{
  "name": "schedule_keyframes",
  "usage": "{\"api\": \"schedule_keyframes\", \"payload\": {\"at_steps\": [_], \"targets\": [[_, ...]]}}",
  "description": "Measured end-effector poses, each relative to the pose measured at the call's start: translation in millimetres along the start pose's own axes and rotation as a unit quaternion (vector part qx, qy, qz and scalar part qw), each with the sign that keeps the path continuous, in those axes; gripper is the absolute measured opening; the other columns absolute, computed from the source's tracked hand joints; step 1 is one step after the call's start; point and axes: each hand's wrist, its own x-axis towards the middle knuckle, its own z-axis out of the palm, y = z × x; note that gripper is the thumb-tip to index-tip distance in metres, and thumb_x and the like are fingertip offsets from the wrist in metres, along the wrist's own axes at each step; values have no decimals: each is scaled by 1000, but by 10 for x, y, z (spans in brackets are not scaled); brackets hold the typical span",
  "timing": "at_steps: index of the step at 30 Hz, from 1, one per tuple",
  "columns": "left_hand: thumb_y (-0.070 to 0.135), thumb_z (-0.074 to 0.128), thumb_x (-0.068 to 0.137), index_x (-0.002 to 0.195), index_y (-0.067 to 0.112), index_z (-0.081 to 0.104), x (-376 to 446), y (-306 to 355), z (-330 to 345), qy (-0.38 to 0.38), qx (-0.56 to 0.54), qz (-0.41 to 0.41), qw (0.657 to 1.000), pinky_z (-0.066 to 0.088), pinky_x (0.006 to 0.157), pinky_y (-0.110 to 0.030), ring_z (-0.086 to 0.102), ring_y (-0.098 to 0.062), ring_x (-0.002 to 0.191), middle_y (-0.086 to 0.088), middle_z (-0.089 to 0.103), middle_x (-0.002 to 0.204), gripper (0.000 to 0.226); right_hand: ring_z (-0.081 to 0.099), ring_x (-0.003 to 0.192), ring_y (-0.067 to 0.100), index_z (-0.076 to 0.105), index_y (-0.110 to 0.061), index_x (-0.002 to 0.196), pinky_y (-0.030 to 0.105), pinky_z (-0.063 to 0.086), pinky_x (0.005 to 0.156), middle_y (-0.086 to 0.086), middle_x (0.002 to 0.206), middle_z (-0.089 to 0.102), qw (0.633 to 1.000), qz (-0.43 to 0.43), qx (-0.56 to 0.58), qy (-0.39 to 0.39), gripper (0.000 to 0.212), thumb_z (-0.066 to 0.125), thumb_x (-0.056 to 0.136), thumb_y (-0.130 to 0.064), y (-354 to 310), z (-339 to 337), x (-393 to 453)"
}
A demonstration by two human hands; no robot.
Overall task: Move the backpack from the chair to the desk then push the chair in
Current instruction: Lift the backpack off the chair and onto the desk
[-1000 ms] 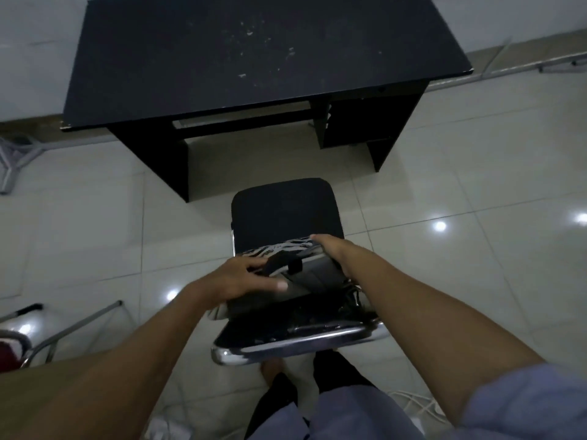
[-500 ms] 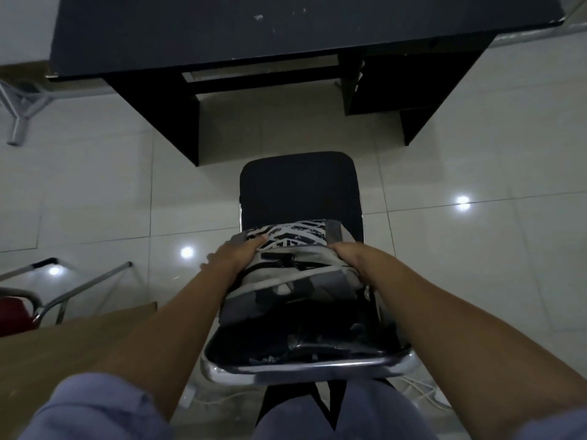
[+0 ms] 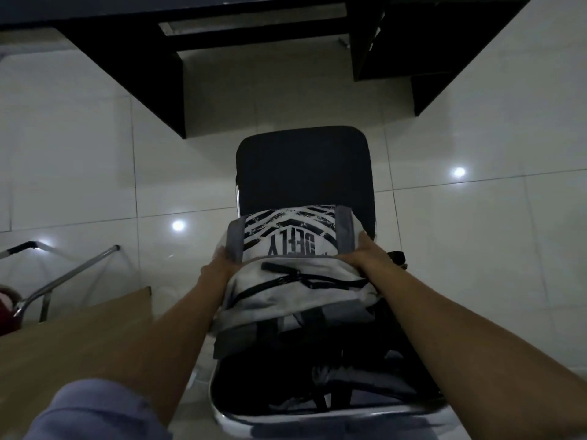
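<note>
A grey and white backpack (image 3: 295, 281) with black zebra print and black zips leans against the backrest of a black chair (image 3: 305, 166) with a chrome frame. My left hand (image 3: 219, 268) grips the backpack's left side, fingers partly hidden behind the fabric. My right hand (image 3: 365, 255) clasps its right side near the top. The black desk (image 3: 120, 58) stands beyond the chair, only its underside, legs and side cabinet showing at the top of the view.
A wooden tabletop corner (image 3: 79, 338) lies at lower left beside my left arm. A chrome-framed chair with a red seat (image 3: 19, 300) stands at the far left. Glossy white floor tiles (image 3: 476, 249) surround the black chair.
My head has dipped closer, so the chair and backpack look larger and the desk top has left view. Both hands slid down the backpack's sides and it rose slightly.
</note>
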Motion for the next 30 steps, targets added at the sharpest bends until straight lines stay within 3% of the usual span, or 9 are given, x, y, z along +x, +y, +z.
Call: {"api": "schedule_keyframes", "payload": {"at_steps": [2, 4, 6, 11, 17, 20, 23, 26, 30], "targets": [[51, 62, 93, 159, 19, 32, -62, -53, -4, 15, 7, 34, 999, 44, 114, -49, 51, -44, 137, -24, 51, 151, 79, 40, 146, 35, 1, -26, 164, 46, 39, 117, 11, 164, 34, 1000, -1, -27, 1, 125, 84, 74, -56, -4, 11, 1], [49, 63, 95, 155, 22, 36, -57, -72, -5, 51, 130, 78, 987, 49, 104, -46, 58, -45, 127, -24, 59, 141, 71, 43, 143, 36, 4, -25, 163, 47, 40, 115, 13, 160, 39, 999, -10, -47, 14, 116, 80, 80, -52, -27, 57, -22], [46, 64, 96, 154, 27, 40, -87, 9, 26, 88, 212, 115, 967, 49, 101, -46, 60, -44, 123, -24, 62, 136, 66, 50, 136, 38, 16, -26, 160, 47, 45, 108, 16, 152, 49, 993, -22, -101, 57, 95, 74, 87, -46, -42, 110, -72], [35, 63, 98, 147, 24, 53, -156, 156, 119, 154, 254, 170, 939, 55, 90, -44, 66, -43, 111, -23, 68, 120, 51, 61, 113, 37, 50, -22, 131, 41, 51, 85, 19, 124, 64, 968, -92, -155, 172, 35, 57, 97, -22, -53, 190, -199], [24, 54, 101, 138, 15, 59, -279, 175, 47, 212, 278, 232, 908, 55, 84, -46, 66, -44, 107, -24, 70, 114, 38, 65, 103, 43, 53, -23, 139, 40, 51, 77, 23, 113, 68, 944, -152, -142, 256, 45, 50, 96, -11, -109, 124, -495], [22, 52, 101, 133, 10, 57, -456, 250, -59, 244, 286, 273, 886, 54, 80, -46, 65, -45, 105, -25, 70, 110, 35, 64, 106, 45, 50, -26, 144, 43, 52, 83, 23, 116, 67, 935, -178, -110, 285, 51, 47, 95, -11, -186, -4, -722], [23, 48, 105, 143, 13, 53, -754, 429, -202, 298, 264, 323, 858, 54, 78, -48, 66, -44, 99, -26, 71, 106, 40, 64, 104, 43, 45, -29, 150, 39, 50, 81, 22, 115, 68, 921, -202, -73, 326, 57, 47, 96, -10, -275, -209, -1012], [26, 48, 106, 151, 17, 49, -1118, 729, -402, 356, 221, 375, 827, 54, 79, -50, 67, -47, 98, -28, 71, 105, 45, 66, 96, 43, 45, -29, 151, 38, 50, 75, 22, 106, 69, 886, -248, -24, 392, 58, 49, 97, -9, -399, -480, -1353], [29, 49, 105, 155, 21, 45, -1655, 1149, -629, 407, 162, 428, 790, 53, 79, -52, 65, -49, 100, -30, 70, 107, 50, 65, 99, 45, 42, -29, 154, 46, 55, 83, 26, 110, 69, 837, -299, 16, 459, 56, 48, 100, -15, -574, -959, -1795]]}}
